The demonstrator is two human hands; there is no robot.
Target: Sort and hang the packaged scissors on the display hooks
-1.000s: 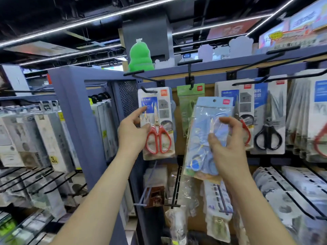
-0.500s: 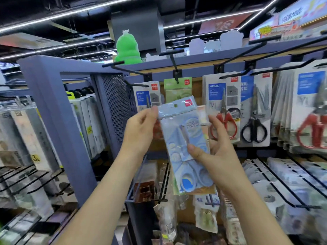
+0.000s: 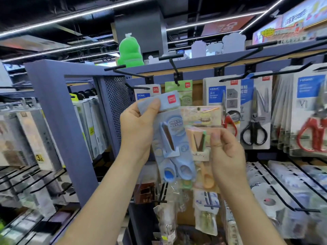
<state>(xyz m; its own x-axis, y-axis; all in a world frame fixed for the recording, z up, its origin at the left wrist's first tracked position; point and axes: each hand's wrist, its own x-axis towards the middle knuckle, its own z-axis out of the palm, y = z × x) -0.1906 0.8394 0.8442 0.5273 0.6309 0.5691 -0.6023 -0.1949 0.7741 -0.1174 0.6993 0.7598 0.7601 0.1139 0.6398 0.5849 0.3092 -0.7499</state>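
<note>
Head view: the left hand grips the top of a blue scissors pack, thumb curled over its header card. The right hand pinches an orange scissors pack just beside it. Both packs are held up in front of the display hooks, where black-handled scissors hang.

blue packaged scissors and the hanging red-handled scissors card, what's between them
In the head view, a peach-orange scissors pack with a shiny header, pinched by the right hand.
</note>
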